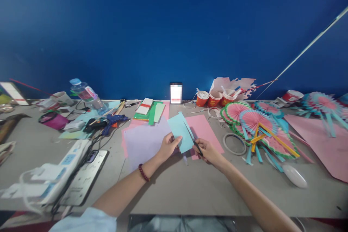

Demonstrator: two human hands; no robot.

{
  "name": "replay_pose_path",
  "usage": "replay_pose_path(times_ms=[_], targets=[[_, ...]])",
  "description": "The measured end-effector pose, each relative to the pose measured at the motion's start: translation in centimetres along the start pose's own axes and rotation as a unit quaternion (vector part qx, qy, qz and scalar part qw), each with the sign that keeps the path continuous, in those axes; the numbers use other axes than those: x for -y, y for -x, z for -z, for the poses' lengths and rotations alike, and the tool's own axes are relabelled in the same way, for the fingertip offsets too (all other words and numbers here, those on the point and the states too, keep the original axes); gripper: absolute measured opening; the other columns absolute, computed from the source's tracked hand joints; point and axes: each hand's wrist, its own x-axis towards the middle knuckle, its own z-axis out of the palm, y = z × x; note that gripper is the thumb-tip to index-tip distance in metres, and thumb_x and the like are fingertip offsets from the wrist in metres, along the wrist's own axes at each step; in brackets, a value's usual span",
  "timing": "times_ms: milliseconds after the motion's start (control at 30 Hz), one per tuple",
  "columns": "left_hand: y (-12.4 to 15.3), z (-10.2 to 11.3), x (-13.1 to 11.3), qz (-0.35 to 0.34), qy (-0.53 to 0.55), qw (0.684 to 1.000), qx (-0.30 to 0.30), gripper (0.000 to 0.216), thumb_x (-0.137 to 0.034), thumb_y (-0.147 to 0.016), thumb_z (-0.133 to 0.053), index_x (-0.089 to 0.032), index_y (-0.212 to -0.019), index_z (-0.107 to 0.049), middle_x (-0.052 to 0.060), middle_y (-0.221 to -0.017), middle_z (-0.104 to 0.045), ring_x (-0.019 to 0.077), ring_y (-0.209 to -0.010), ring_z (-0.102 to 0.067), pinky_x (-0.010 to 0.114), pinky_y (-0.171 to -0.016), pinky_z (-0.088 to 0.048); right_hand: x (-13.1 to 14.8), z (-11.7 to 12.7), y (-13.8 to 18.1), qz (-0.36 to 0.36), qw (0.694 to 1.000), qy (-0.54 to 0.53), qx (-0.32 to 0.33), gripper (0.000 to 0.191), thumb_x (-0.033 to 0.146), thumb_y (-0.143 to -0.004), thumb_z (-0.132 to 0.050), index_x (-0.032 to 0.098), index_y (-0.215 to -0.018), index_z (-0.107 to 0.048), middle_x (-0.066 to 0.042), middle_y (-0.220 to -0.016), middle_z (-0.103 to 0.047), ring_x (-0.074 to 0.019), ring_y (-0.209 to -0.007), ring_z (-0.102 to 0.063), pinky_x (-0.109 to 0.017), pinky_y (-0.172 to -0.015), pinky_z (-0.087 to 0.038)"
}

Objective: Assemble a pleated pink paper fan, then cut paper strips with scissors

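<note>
My left hand (169,145) grips a light blue sheet of paper (180,135) by its lower left edge, thumb on top. In my right hand (208,150) is a pair of scissors (198,147) with dark handles, fingers closed around them. Their blades lie along the right side of the blue paper, pointing up and away from me; I cannot tell whether they are fully closed. Beneath and behind are a lavender sheet (144,139) on the left and a pink sheet (208,132) on the right.
Paper fans (258,123) and a tape ring (234,144) lie to the right. Red cups (202,98) and a lit phone screen (175,93) stand at the wall. On the left are a glue gun (112,121), a bottle (88,94), a power strip (65,170) and a phone (85,177).
</note>
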Motion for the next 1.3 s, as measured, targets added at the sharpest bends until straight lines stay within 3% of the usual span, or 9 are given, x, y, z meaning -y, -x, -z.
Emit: replay_pose_path(times_ms=[500,1300], targets=[[-0.1,0.1,0.6,0.013,0.016,1.000,0.022,0.038,-0.049,-0.069,-0.073,-0.015,-0.071,-0.055,-0.004,-0.050,-0.056,0.0098,-0.040,-0.050,0.024,-0.043,-0.042,-0.9,0.1,-0.3,0.022,1.000,-0.010,0.002,0.033,0.050,-0.077,-0.060,0.021,-0.076,-0.045,0.006,-0.056,-0.053,-0.0020,-0.031,-0.032,-0.015,-0.026,-0.018],[-0.2,0.1,0.5,0.016,0.013,0.999,0.031,0.040,-0.051,-0.069,-0.072,-0.016,-0.067,-0.053,-0.004,-0.048,-0.054,0.0097,-0.040,-0.050,0.023,-0.043,-0.042,0.4,-0.2,0.1,0.018,1.000,-0.016,-0.014,0.035,0.048,-0.069,-0.068,0.021,-0.073,-0.045,0.008,-0.046,-0.045,-0.0027,-0.033,-0.027,-0.017,-0.032,-0.018]])
